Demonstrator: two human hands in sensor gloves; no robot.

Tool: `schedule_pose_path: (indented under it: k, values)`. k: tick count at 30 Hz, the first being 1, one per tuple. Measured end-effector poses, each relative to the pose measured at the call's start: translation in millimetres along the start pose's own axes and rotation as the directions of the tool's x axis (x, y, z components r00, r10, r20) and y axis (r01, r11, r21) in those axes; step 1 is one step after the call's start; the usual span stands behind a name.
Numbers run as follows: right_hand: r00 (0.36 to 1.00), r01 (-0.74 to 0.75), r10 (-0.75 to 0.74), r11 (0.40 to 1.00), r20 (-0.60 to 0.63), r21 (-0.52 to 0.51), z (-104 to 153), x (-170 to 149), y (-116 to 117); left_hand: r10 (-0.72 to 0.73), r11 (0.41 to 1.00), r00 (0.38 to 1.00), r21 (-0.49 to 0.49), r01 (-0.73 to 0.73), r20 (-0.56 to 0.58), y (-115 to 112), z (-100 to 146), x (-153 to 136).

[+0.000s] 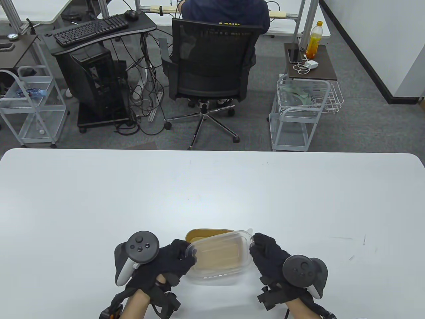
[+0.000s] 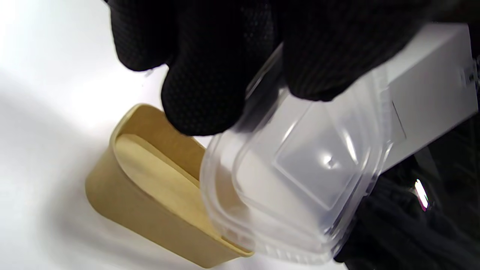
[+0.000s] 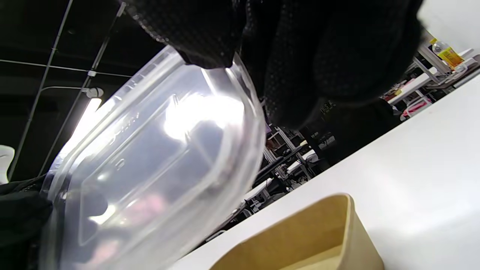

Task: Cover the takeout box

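A brown paper takeout box (image 1: 202,234) stands open on the white table (image 1: 212,192) near the front edge. Both hands hold a clear plastic lid (image 1: 219,259) above it, tilted and shifted toward me, so the box's far rim shows. My left hand (image 1: 172,259) grips the lid's left end; its fingers (image 2: 210,86) pinch the lid (image 2: 300,176) over the box (image 2: 150,195). My right hand (image 1: 265,251) grips the lid's right end. In the right wrist view the lid (image 3: 150,161) hangs above the box rim (image 3: 330,225).
Beyond the table's far edge stand an office chair (image 1: 209,63) with a seated person, a computer desk (image 1: 96,36), and wire carts (image 1: 298,109) on both sides. A bottle (image 1: 313,40) stands on a small side table.
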State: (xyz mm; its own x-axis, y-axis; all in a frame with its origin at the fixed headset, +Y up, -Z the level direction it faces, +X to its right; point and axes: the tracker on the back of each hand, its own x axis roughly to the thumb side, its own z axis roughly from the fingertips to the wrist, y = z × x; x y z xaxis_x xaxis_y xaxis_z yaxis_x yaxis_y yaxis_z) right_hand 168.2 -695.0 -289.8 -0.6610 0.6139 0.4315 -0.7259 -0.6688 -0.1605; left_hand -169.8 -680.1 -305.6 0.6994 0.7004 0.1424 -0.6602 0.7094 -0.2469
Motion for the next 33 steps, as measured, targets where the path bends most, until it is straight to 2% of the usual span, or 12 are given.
schedule_pose_path:
  k: [3, 5, 8, 11, 14, 19, 24, 33]
  values:
    - [1.000, 0.005, -0.005, 1.000, 0.027, -0.027, -0.2, -2.0, -4.7, -0.169, 0.985, 0.984, 0.035, 0.167, 0.058, 5.9, 0.8, 21.7]
    - [0.999, -0.031, 0.032, 0.998, 0.010, -0.048, 0.3, -4.8, -8.6, -0.288, 0.955, 0.955, 0.101, 0.281, 0.072, 9.3, 3.2, 34.3]
    - [0.994, -0.110, 0.110, 0.993, 0.000, -0.039, 1.5, -13.6, -14.3, -0.458, 0.871, 0.887, 0.232, 0.433, 0.065, 12.7, 7.9, 48.5]
    - [0.987, -0.157, 0.157, 0.988, -0.024, -0.009, 2.7, -24.4, -17.1, -0.526, 0.808, 0.849, 0.335, 0.485, 0.041, 12.3, 9.8, 50.9]
    - [0.981, -0.169, 0.172, 0.985, -0.087, 0.043, 3.0, -35.5, -17.9, -0.620, 0.704, 0.784, 0.435, 0.562, -0.008, 6.7, 9.3, 47.5]
    - [0.976, -0.151, 0.163, 0.984, -0.144, 0.090, 2.6, -46.6, -15.4, -0.702, 0.596, 0.708, 0.484, 0.641, -0.073, -9.0, 1.0, 34.3]
    - [0.973, -0.161, 0.176, 0.981, -0.148, 0.106, 2.2, -47.7, -12.6, -0.754, 0.527, 0.648, 0.494, 0.692, -0.103, -23.8, -8.0, 23.3]
    - [0.971, -0.173, 0.190, 0.977, -0.145, 0.126, 1.8, -46.5, -10.4, -0.782, 0.510, 0.619, 0.492, 0.706, -0.076, -48.7, -16.4, 10.5]
